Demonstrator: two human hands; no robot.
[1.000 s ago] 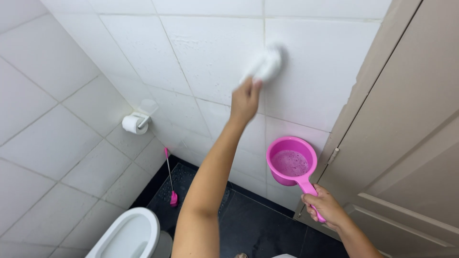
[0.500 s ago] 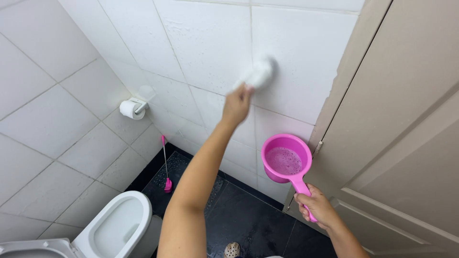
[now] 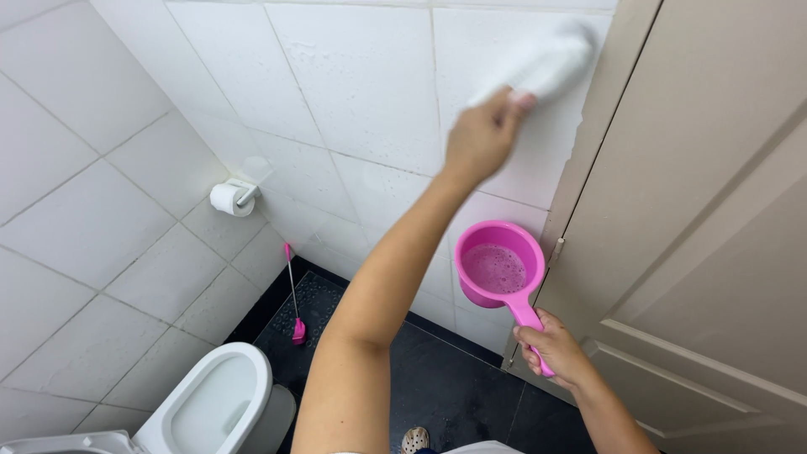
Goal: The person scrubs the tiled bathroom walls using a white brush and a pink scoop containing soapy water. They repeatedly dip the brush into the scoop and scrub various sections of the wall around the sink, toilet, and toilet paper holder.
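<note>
My left hand (image 3: pixel 483 139) is raised high and grips a white scrub brush (image 3: pixel 546 67), blurred with motion, pressed against the white tiled wall (image 3: pixel 361 84) close to the door frame. Soapy patches show on the tiles around it. My right hand (image 3: pixel 551 349) is lower down and holds the handle of a pink water dipper (image 3: pixel 500 267) that is filled with foamy liquid. The dipper sits level in front of the wall, below the brush.
A beige door (image 3: pixel 714 252) stands at the right. A toilet roll on a holder (image 3: pixel 231 197) hangs on the left wall. A pink-handled toilet brush (image 3: pixel 294 303) leans in the corner. A white toilet bowl (image 3: pixel 210 403) is at the bottom left, on a dark floor (image 3: pixel 454 387).
My left hand has swept the brush to the right along the wall, toward the door frame. The view has shifted left and down. The dipper has stayed level in my right hand.
</note>
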